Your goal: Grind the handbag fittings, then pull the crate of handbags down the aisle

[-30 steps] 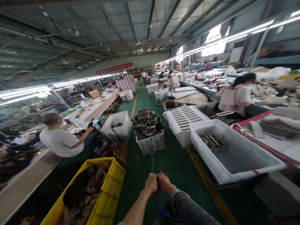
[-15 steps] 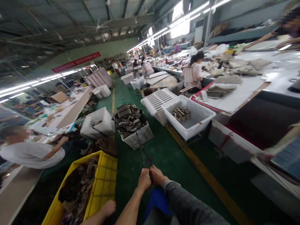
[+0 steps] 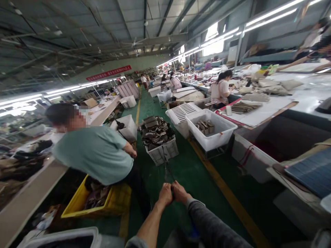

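Note:
Low in the middle of the head view, my left hand and my right hand are side by side, both closed around the end of a dark cord. The cord stretches forward to the near side of a grey plastic crate standing on the green floor. Dark brown, flat-looking pieces are heaped above the crate's rim; their exact kind is unclear. The part of the cord inside my fists is hidden.
A person in a green shirt leans close on the left, over a yellow bin of brown pieces. On the right stand a white tub and worktables. A white container is at bottom left.
The green-shirted person has come into view on the left; the yellow bin looks smaller and farther off. The view has shifted. Both hands keep the cord, the crate still in front.

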Motion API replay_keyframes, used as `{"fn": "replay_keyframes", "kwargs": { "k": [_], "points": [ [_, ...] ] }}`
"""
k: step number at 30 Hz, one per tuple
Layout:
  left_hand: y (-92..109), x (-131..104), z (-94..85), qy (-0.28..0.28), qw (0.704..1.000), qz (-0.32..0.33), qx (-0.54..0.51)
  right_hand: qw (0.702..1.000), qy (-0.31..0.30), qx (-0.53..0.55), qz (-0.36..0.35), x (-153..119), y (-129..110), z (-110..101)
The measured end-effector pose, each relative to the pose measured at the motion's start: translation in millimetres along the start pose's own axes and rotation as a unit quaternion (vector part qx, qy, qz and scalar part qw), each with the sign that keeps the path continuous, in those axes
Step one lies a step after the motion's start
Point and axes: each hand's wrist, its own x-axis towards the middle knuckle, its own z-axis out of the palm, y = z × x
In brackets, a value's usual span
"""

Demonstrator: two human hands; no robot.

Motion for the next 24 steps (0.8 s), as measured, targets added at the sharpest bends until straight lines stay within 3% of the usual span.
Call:
{"fn": "replay_keyframes", "kwargs": {
  "k": [7, 13, 18, 24],
  "points": [
    [26, -129, 17.3, -0.004, 1.0, -0.006, -0.024, 1.0, -0.026, -0.003, 0.011, -111, -71, 21],
    [58, -217, 28.9, -0.004, 1.0, -0.007, -0.025, 0.999, -0.025, 0.006, 0.023, -198, -112, 29],
    [110, -280, 52.0, -0.005, 1.0, -0.01, -0.015, 1.0, -0.009, 0.017, 0.019, -281, -124, 37],
    [173, -348, 102.1, -0.03, 0.999, 0.001, 0.013, 0.997, 0.014, 0.056, 0.045, -388, -118, 62]
  ]
}}
